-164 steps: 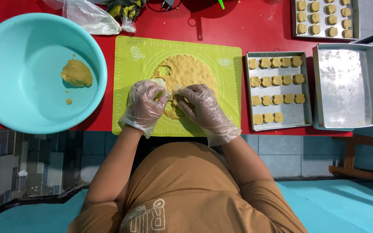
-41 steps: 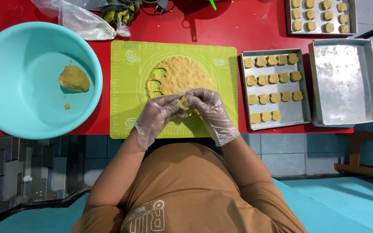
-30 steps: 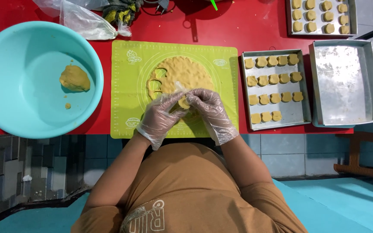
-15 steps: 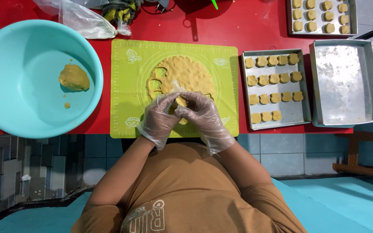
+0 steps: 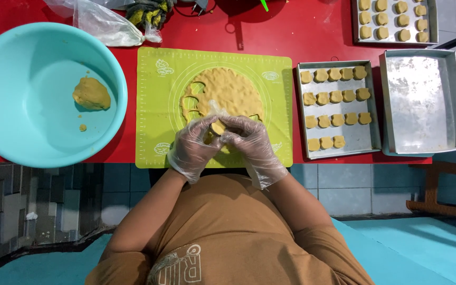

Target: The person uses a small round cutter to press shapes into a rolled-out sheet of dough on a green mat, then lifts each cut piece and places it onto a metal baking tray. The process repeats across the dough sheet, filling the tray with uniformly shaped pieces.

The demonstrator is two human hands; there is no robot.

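Both hands wear clear plastic gloves and meet over the near edge of a green silicone mat (image 5: 157, 105). My left hand (image 5: 193, 148) and my right hand (image 5: 249, 140) pinch a small piece of tan dough (image 5: 218, 127) between their fingertips. Just beyond them lies a rolled-out round of dough (image 5: 228, 92) with shapes cut out of its left side. To the right stands a metal tray (image 5: 370, 134) carrying several cut dough pieces (image 5: 335, 96) in rows.
A turquoise bowl (image 5: 6, 68) at the left holds a lump of dough (image 5: 91, 94). An unfilled metal tray (image 5: 423, 103) sits at the far right, another filled tray (image 5: 394, 21) behind it. A plastic bag (image 5: 104, 24) lies at the back on the red table (image 5: 317, 37).
Earlier my hands pressed on the rolled dough's near edge. They have since lifted a small piece and drawn slightly toward me, working it between the fingertips.
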